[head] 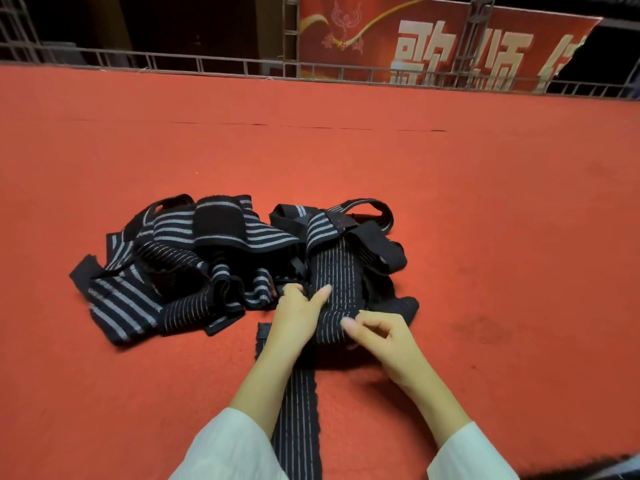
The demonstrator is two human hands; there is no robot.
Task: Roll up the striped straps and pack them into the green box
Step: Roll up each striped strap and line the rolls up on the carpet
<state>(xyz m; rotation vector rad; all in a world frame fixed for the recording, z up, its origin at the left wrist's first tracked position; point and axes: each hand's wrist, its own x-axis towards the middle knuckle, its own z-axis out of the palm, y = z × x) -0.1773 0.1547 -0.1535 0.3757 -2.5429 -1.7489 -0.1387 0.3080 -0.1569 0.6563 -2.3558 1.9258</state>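
Centrally, left hand and right hand fingers pinch a striped strap edgewise; red carpet spreads around.

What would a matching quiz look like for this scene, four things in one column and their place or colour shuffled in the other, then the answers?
Column one:
1. long strap
2. strap pile
3. banner
4. sleeves

Column two:
a. white
b. red with pale characters, at the back
c. tangled on the carpet, left of the hands
d. held by left hand and right hand

Pairs: 1-d, 2-c, 3-b, 4-a
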